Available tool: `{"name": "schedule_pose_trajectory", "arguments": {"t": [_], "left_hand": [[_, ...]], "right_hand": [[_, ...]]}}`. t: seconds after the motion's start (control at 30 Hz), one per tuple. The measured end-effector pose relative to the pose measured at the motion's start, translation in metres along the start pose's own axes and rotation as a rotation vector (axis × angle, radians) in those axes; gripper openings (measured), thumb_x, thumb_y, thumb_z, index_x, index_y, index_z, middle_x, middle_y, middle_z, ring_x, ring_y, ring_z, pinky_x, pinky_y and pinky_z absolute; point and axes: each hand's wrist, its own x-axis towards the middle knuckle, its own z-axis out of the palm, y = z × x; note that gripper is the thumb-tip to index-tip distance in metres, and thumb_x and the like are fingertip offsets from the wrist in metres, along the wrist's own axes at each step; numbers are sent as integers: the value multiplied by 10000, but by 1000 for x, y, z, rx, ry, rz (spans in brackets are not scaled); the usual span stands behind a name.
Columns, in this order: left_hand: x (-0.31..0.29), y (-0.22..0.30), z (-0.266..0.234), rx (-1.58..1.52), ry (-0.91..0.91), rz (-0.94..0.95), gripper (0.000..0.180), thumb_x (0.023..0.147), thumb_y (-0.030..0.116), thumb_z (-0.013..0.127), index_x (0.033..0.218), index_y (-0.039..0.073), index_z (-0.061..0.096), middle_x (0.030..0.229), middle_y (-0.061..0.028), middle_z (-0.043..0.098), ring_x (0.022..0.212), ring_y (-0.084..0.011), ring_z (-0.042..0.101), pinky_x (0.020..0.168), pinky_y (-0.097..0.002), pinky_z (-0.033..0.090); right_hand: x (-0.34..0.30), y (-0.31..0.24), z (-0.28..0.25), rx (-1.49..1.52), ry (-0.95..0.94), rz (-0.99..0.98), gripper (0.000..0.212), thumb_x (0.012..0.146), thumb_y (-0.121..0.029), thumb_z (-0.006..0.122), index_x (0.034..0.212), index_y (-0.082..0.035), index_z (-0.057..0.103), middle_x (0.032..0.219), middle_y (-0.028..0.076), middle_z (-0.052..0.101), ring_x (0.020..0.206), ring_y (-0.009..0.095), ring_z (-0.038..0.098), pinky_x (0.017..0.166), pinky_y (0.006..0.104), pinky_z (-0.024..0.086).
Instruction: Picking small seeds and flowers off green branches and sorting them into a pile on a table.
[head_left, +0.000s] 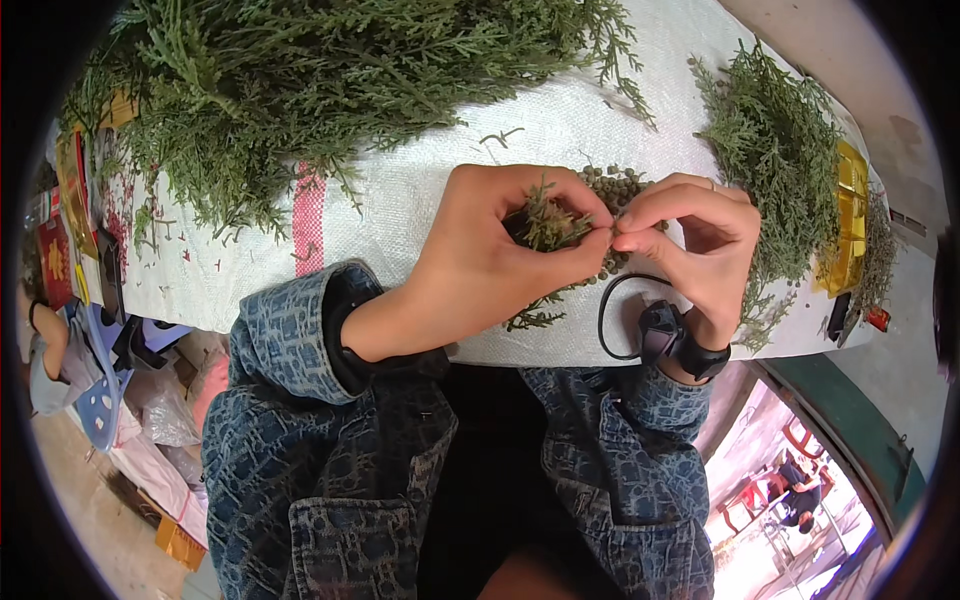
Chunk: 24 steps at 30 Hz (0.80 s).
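Green sprig point(547, 222) in curled left hand point(480, 240), pinched right hand point(722, 258) alongside.

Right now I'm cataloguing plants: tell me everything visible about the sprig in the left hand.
The sprig is small and bushy, its foliage fine, scaly-looking, green with browner parts. It sits within the curl of the left hand, above the white woven sheet. That grip partly hides it; whether the right hand touches it, I cannot tell.
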Motion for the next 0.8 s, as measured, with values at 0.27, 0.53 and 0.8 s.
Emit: {"name": "schedule_pose_trajectory", "arguments": {"t": [0.27, 0.53, 0.8], "left_hand": [[0, 4, -2, -13, -19, -42, 79, 761, 8, 708, 836, 4, 684, 758, -25, 667, 689, -57, 585, 631, -197, 437], [3, 4, -1, -4, 13, -80, 101, 786, 49, 724, 870, 3, 692, 741, 19, 638, 690, -21, 519, 610, -178, 417], [4, 4, -1, 39, 27, -10, 92, 799, 56, 718, 867, -1, 694, 790, -30, 679, 676, -49, 555, 618, -196, 425]], "right_hand": [[0, 4, 0, 100, -18, 0, 137, 663, 56, 775, 771, 30, 695, 768, 110, 682, 703, 157, 653, 658, 253, 516], [-4, 7, 0, 398, 54, 92, 284, 710, 68, 740, 982, 52, 659, 829, 108, 668, 762, 155, 652, 695, 252, 527], [-1, 11, -5, 180, -78, 16, 246, 764, 61, 699, 1003, 51, 644, 912, 86, 630, 772, 132, 622, 705, 241, 522]]}}
